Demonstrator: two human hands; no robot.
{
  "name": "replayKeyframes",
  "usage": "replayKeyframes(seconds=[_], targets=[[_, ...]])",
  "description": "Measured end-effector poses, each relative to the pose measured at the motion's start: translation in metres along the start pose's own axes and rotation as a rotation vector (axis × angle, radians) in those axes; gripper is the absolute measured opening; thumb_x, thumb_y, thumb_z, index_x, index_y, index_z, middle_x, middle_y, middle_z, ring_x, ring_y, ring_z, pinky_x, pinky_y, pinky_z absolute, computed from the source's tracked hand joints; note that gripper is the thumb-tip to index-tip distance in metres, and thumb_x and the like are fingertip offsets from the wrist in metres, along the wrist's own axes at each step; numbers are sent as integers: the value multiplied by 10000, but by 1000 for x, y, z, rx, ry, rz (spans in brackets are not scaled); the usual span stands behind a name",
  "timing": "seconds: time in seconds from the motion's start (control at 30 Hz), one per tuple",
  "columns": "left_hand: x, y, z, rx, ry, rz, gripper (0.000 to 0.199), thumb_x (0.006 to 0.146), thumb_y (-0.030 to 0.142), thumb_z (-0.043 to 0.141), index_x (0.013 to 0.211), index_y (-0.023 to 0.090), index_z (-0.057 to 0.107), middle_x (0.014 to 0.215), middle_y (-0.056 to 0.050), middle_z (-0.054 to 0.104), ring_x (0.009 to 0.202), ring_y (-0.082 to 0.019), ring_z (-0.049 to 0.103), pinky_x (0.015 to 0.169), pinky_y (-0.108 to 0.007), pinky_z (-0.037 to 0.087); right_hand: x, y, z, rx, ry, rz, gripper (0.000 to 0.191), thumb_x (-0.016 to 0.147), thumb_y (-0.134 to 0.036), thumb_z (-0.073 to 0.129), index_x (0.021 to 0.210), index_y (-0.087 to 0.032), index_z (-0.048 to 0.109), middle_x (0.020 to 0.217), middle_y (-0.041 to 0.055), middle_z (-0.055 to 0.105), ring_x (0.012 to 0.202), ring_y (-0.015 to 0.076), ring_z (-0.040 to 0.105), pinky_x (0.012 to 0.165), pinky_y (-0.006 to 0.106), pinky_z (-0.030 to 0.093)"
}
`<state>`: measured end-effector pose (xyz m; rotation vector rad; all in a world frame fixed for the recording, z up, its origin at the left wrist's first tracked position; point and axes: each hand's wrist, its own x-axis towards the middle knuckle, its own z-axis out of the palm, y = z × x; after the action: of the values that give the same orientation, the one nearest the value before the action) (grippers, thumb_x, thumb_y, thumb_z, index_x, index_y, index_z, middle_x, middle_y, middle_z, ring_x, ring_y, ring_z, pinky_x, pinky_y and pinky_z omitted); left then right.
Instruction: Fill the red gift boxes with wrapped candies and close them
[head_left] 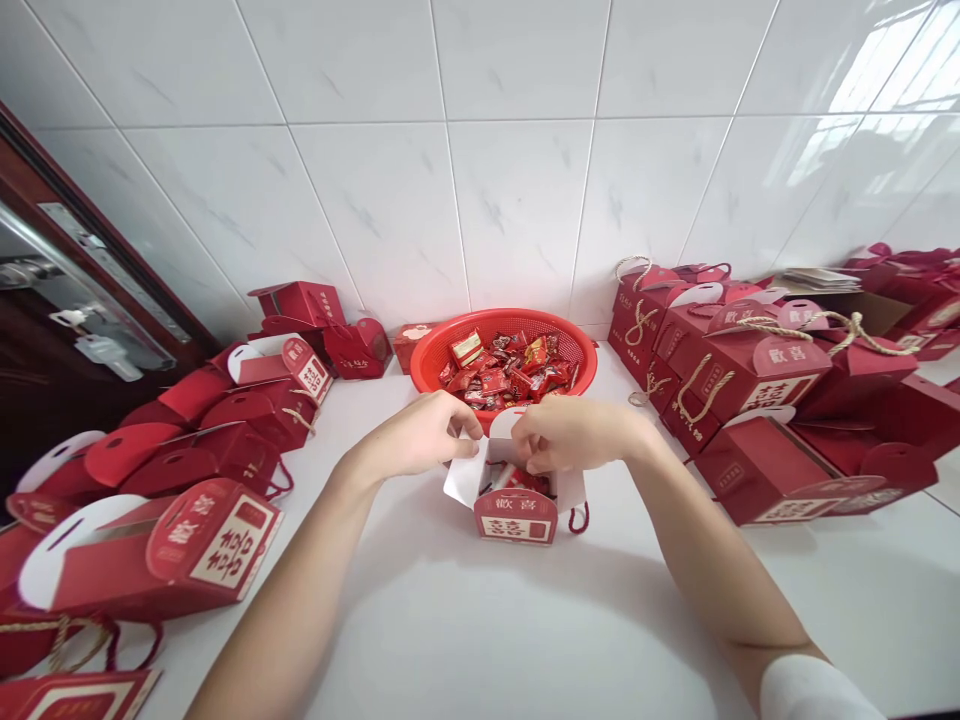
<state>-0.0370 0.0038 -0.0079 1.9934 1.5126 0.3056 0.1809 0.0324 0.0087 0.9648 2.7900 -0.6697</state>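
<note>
An unlidded red candy box point(514, 528) with white inner flaps stands upright on the white table in front of me. Red-wrapped sweets point(517, 478) and something pale lie inside it. My left hand point(421, 436) is curled at the box's upper left, its fingertips closed on the white side flap. Over the right part of the opening, my right hand point(577, 435) has its fingers bent down into the box; whatever they pinch is hidden. Just behind the box sits a red plastic basket point(429, 362) of wrapped sweets point(517, 372).
Several red boxes point(225, 545) with rope handles line the left side. More boxes point(750, 360) are stacked on the right, some unlidded. A tiled wall point(375, 210) rises behind the basket. At far left is a dark door point(67, 380) with keys point(105, 352).
</note>
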Motion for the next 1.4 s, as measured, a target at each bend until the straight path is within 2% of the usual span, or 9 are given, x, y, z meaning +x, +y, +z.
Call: replayKeyframes(seconds=[0.17,0.27,0.5,0.63,0.8,0.97,1.1,1.27,1.4], targets=[[-3,1,-3,7,-47,39,200,739,374,662,791,192,725,821,-38,734,722,-213,653,609,-290,444,-16,-1,-10,52,94,44,105,858,-148,581,872,-167,683,946,72,727,819,184,639,612,260,389],[-4,3,-4,80,-38,52,218,732,379,673,844,198,722,806,-28,710,723,-209,631,603,-286,424,-32,2,-18,54,150,98,87,889,-248,617,901,-171,655,980,80,713,870,199,639,636,267,404],[-11,16,3,83,33,37,405,709,505,735,974,206,674,751,9,632,679,-194,606,574,-281,410,-42,3,-20,-122,155,324,198,843,-316,695,738,-183,592,812,90,680,683,202,594,528,291,335],[-16,28,12,9,-16,80,516,690,515,773,1086,220,622,818,5,641,746,-209,632,614,-289,455,-36,0,-19,-40,48,183,176,849,-290,693,730,-167,648,765,73,709,683,191,622,551,281,382],[-16,32,18,-124,-230,189,442,728,414,771,1079,225,578,1015,-30,673,912,-221,655,774,-313,520,-30,3,-16,61,8,-71,109,885,-183,607,947,-161,694,943,65,755,811,172,683,647,243,454],[-10,20,11,-195,-315,200,313,831,476,667,949,201,577,952,-34,658,870,-203,651,778,-325,525,-20,3,-12,100,-60,-56,258,913,-211,577,1165,-170,616,1065,91,744,851,185,689,642,248,456],[-6,12,5,-192,-371,177,377,764,508,737,917,200,582,962,-35,668,907,-221,656,776,-321,519,-12,0,-10,48,-108,-45,230,904,-197,572,1122,-154,630,1122,110,737,888,199,686,677,268,457],[-7,14,10,111,-109,36,364,722,473,741,908,206,578,935,-48,664,858,-263,649,676,-325,471,-9,0,-10,49,-108,-43,187,898,-215,590,1062,-150,654,1102,113,754,900,206,699,700,273,467],[-11,21,16,253,22,-16,749,680,463,769,1353,265,508,1125,-69,649,1002,-302,636,761,-333,473,-9,3,-10,71,-126,-45,136,889,-211,606,1009,-167,652,1082,86,765,930,202,709,734,266,480]])
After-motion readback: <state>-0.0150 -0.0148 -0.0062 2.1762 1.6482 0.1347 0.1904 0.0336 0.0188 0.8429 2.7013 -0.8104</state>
